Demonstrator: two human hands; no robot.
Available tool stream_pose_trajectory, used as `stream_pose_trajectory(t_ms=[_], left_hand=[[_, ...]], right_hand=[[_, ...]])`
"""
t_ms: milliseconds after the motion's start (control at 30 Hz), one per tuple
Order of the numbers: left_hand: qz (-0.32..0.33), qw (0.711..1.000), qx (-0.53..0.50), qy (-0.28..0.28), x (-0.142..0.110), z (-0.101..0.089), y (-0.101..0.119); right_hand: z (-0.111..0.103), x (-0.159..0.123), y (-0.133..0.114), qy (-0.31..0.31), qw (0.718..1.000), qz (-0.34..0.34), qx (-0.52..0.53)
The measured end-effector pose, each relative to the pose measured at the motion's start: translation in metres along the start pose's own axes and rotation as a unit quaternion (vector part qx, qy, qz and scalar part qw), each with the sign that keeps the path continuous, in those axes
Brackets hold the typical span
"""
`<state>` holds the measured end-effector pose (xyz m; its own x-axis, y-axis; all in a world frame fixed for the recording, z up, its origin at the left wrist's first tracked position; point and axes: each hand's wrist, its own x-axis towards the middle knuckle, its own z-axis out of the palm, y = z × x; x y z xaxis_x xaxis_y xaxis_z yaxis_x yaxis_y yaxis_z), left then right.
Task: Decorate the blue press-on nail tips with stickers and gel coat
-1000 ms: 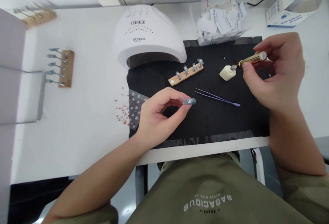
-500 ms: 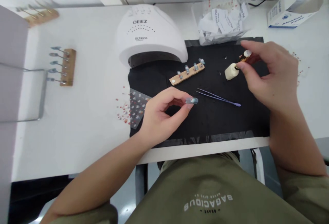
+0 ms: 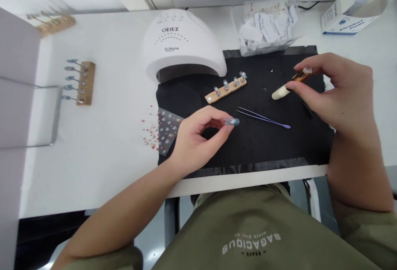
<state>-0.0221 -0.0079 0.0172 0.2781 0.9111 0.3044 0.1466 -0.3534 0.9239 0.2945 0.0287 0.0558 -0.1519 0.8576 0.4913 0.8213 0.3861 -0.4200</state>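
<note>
My left hand rests on the black mat and pinches a small blue-grey false nail between thumb and forefinger. My right hand is closed on a gold-handled tool whose tip touches a cream lump on the mat. Between the hands lie purple tweezers. Behind them a small wooden strip carries several false nails on pegs.
A white nail-curing lamp stands behind the mat. A sticker sheet lies at the mat's left edge, with red specks beside it. Wooden nail holders sit at the left. A clear tub of paper packets and a blue-white box stand at the back.
My right hand has tipped the gold tool lower, and the cream lump now lies flatter and longer on the mat. My left hand has kept still with the nail.
</note>
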Motion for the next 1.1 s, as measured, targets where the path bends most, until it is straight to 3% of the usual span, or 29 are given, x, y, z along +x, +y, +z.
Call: stream_pose_trajectory(t_ms=[133, 700, 867, 967, 1100], left_hand=[[-0.022, 1.0, 0.007, -0.005, 0.0, 0.0, 0.003], [-0.03, 1.0, -0.002, -0.005, -0.002, 0.001, 0.0], [-0.036, 0.999, -0.004, -0.007, -0.001, 0.003, 0.002], [-0.048, 0.999, -0.014, 0.007, -0.001, 0.003, 0.001], [-0.085, 0.995, -0.038, 0.031, -0.001, 0.003, 0.001]], right_hand=[[-0.007, -0.001, -0.005, -0.044, 0.998, 0.043, -0.008], [-0.007, 0.003, -0.004, -0.077, 0.994, 0.075, -0.01], [-0.014, 0.005, 0.019, -0.171, 0.983, 0.036, 0.056], [-0.014, 0.006, 0.029, -0.241, 0.968, 0.067, 0.026], [-0.01, 0.008, 0.028, -0.237, 0.965, 0.108, -0.015]])
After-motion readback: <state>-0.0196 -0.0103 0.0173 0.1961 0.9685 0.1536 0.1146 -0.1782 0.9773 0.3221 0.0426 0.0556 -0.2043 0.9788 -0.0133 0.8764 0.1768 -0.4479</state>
